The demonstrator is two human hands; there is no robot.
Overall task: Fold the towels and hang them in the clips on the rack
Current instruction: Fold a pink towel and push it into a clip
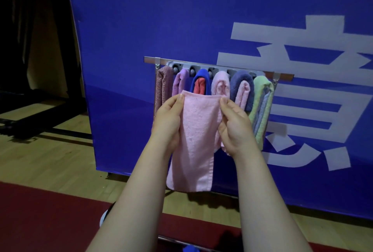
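Nearest the camera, two bare forearms reach forward over a dark red carpet strip [40, 217]. The left hand [167, 118] pinches the upper left corner of a folded pale pink terry towel [193, 140] between thumb and fingers. The right hand [234, 126] grasps the towel's upper right edge in the same way. The towel hangs lengthwise between them, in the air in front of the rack.

Just behind it a grey plastic clip rack [201, 69] sits on a metal rail [149, 60]. Folded towels hang from it side by side: a mauve one [163, 86], a lilac one [179, 82], a royal blue one wrapped around a red one [201, 78], a light pink one [221, 84], a navy one around a pink one [242, 88], and a green one [262, 100].

The rail is fixed to a large blue banner with white characters [181, 19], which stands on a light wooden floor [50, 150].
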